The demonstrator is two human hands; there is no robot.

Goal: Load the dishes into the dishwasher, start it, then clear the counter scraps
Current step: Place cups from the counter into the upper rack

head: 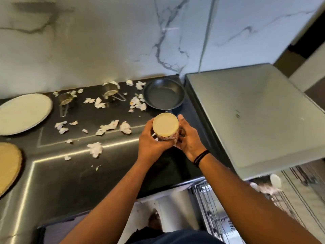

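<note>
Below the forearms the dishwasher rack (pixel 216 213) stood open, and left hand (pixel 151 140) and right hand (pixel 187 140) clasped the mug (pixel 165 127) above the counter (pixel 70 173), so loading was underway, probably lowering next.

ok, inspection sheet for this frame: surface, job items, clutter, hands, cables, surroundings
Surface: dark counter, littered.
Job's things: floral mug held above the counter; dark pan at the back; two metal measuring cups; pale plate and tan plate at left.
Clutter: torn paper scraps scattered across the counter.
Hands: left hand and right hand both grip the mug.
Cables: nothing seen.
Surroundings: marble wall; grey countertop appliance; open dishwasher rack below.
</note>
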